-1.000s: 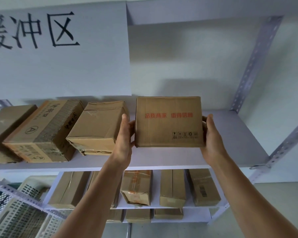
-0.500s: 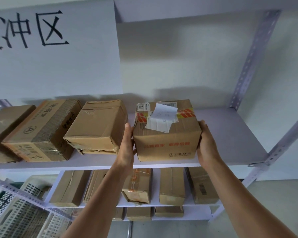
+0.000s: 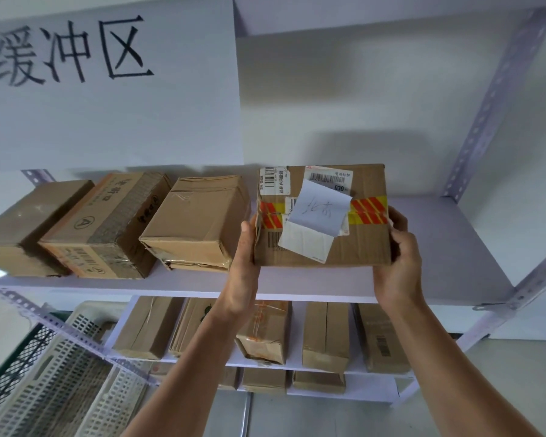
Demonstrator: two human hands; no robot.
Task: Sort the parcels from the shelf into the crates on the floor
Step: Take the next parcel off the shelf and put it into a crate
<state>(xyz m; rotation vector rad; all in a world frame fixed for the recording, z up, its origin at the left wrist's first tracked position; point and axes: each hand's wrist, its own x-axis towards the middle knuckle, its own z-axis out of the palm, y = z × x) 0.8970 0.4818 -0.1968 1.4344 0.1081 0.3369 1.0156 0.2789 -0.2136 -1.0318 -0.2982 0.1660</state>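
Note:
I hold a brown cardboard parcel (image 3: 360, 241) in front of the upper shelf (image 3: 454, 247), its top face tipped toward me. That face carries barcode labels, red-and-yellow tape and a white note with handwriting. My left hand (image 3: 245, 266) grips its left side and my right hand (image 3: 397, 266) grips its right side. Three more brown parcels lie on the same shelf to the left, the nearest one (image 3: 199, 222) just beside my left hand. White slotted crates (image 3: 85, 383) stand on the floor at the lower left.
Several parcels (image 3: 325, 335) fill the middle shelf and more lie on the lowest one. A white sign with black characters (image 3: 108, 83) hangs above the left of the shelf. Perforated metal uprights (image 3: 486, 105) frame the rack at right and lower left.
The parcel has been tilted toward me in both hands, so its labelled top now faces me instead of its printed side. It has come forward off the shelf.

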